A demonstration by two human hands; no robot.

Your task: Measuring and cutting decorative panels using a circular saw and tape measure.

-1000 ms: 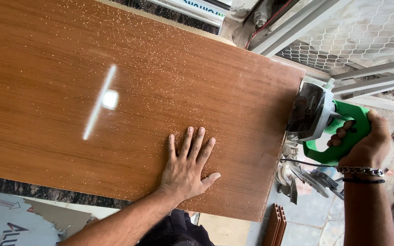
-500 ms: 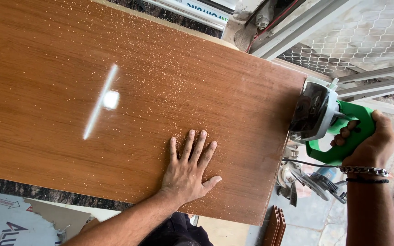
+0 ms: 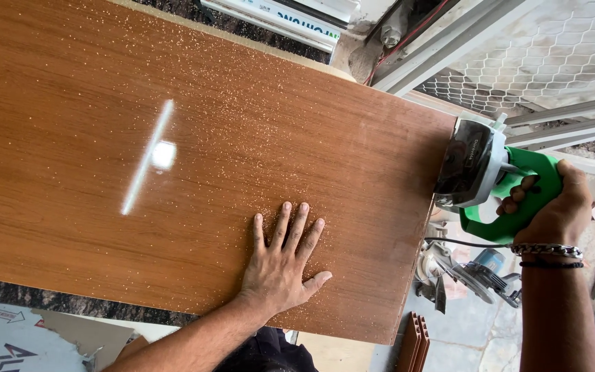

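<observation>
A large glossy brown wood-grain board (image 3: 173, 158) fills most of the view, dusted with fine sawdust. My left hand (image 3: 280, 265) lies flat on it near the front edge, fingers spread, pressing down. My right hand (image 3: 552, 207) grips the green handle of a circular saw (image 3: 480, 172), whose grey blade guard sits against the board's right-hand edge. A black cord trails from the saw below the handle. Bracelets circle my right wrist.
A second power tool (image 3: 476, 272) with a blue body lies on the floor under the saw. Metal window frames and hexagonal wire mesh (image 3: 538, 55) stand behind the board's right end. Brown profile strips (image 3: 413, 341) and a printed sheet (image 3: 8, 337) lie below.
The saw and my right hand have shifted slightly to the right along the board's end. My left hand has stayed flat in the same spot.
</observation>
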